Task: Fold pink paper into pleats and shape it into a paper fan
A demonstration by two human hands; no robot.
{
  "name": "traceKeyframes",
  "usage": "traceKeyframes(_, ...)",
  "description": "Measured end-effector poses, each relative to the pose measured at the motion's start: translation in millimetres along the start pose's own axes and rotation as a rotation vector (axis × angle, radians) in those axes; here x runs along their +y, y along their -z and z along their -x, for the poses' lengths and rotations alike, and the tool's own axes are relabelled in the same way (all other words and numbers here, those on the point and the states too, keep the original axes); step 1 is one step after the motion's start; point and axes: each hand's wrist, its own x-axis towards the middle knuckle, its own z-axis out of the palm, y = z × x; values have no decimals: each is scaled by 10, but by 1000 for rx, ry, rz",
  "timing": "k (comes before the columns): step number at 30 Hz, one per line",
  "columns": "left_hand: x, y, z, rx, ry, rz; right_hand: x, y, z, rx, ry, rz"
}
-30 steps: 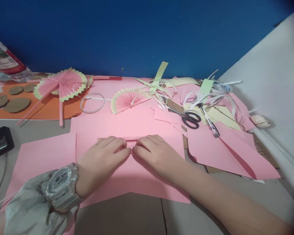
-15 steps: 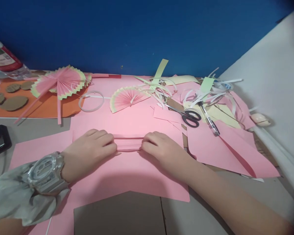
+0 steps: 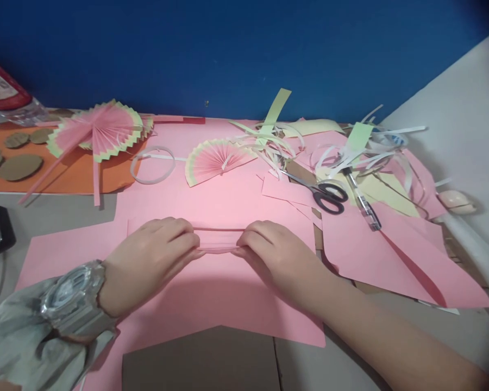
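Observation:
Between my hands lies a narrow pleated strip of pink paper (image 3: 218, 239), its folds running left to right. My left hand (image 3: 158, 250) is closed on its left part, the thumb at the near edge and the fingers over the top. In the same way my right hand (image 3: 271, 247) grips the right part. The ends of the strip are mostly hidden under the hands. Beneath it spreads a larger pink sheet (image 3: 224, 304). Just beyond rests a small pleated paper fan (image 3: 215, 162), pink with a pale yellow-green rim.
Black-handled scissors (image 3: 330, 196) and a pen (image 3: 364, 203) lie right of the hands, near tangled paper strips (image 3: 277, 138). At the left are a larger folded fan (image 3: 114, 130), a clear ring (image 3: 152, 164), cardboard discs (image 3: 20, 167) and a bottle (image 3: 8, 89). A blue wall (image 3: 236, 54) stands behind.
The view has shifted slightly, so things at the right appear farther right. Both hands keep their hold on the pleated paper, their fingers slightly readjusted along its near edge.

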Motion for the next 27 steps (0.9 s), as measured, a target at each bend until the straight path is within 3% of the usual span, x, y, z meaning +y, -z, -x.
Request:
traceKeyframes(6, -25, 0, 12, -93, 31, -101, 24, 10, 31, 2, -15, 71)
traceKeyframes(21, -103, -18, 60, -121, 164, 200, 68, 52, 106, -151, -123, 21)
traceKeyframes(27, -82, -13, 33, -162, 205, 235, 85, 35, 98, -154, -182, 15)
